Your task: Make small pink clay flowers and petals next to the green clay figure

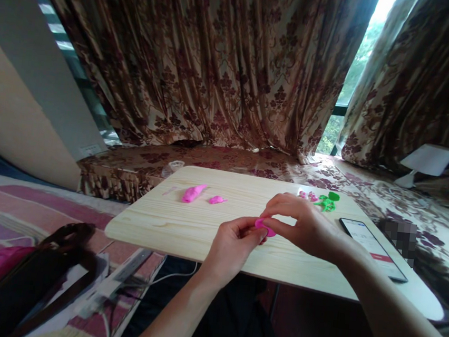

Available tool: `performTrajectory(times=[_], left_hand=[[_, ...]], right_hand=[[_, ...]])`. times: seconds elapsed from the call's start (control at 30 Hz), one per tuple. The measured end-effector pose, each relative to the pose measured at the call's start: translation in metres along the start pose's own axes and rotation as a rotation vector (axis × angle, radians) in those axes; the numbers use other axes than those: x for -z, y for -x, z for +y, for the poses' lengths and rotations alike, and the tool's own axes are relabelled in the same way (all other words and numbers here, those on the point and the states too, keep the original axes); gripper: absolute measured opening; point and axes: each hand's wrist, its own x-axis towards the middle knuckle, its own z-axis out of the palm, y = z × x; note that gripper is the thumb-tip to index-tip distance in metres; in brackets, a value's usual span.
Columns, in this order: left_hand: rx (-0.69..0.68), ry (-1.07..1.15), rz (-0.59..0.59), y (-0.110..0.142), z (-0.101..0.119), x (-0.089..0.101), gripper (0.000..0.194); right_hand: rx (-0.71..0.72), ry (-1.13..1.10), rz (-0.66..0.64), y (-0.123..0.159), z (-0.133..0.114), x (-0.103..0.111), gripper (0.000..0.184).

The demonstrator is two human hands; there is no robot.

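Note:
Between my two hands, above the near part of the table, is a small flattened piece of pink modelling clay (265, 227). My left hand (237, 244) pinches it from the left and below, thumb against the fingers. From the right, my right hand (300, 223) grips the same piece between thumb and fingertips. A larger pink lump of clay (193, 193) lies on the table further left. Beside it rests a smaller pink lump (217, 200).
The pale wooden table (155, 225) carries green clay pieces (327, 202) and small pink bits (308, 196) at the back right. A phone (373, 249) lies on the right. A clear container (172, 168) stands behind the back-left edge. To the left are a power strip (118, 280) and a dark bag (34, 282).

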Motion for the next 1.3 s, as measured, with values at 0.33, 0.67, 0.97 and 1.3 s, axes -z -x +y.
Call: performTrajectory(times=[0.33, 0.67, 0.97, 1.3], left_hand=[[0.02, -0.051, -0.047, 0.005, 0.006, 0.003, 0.02], [0.04, -0.003, -0.01, 0.007, 0.003, 0.002, 0.02], [0.048, 0.14, 0.085, 0.008, -0.002, 0.0, 0.024], [0.03, 0.223, 0.168, 0.009, -0.005, -0.004, 0.024]], right_hand=[[0.065, -0.014, -0.202, -0.017, -0.001, 0.014, 0.01], [-0.004, -0.09, -0.159, -0.015, -0.004, 0.017, 0.018], [-0.077, -0.034, -0.017, -0.003, -0.005, -0.003, 0.009], [-0.219, -0.137, 0.219, 0.007, -0.011, -0.025, 0.01]])
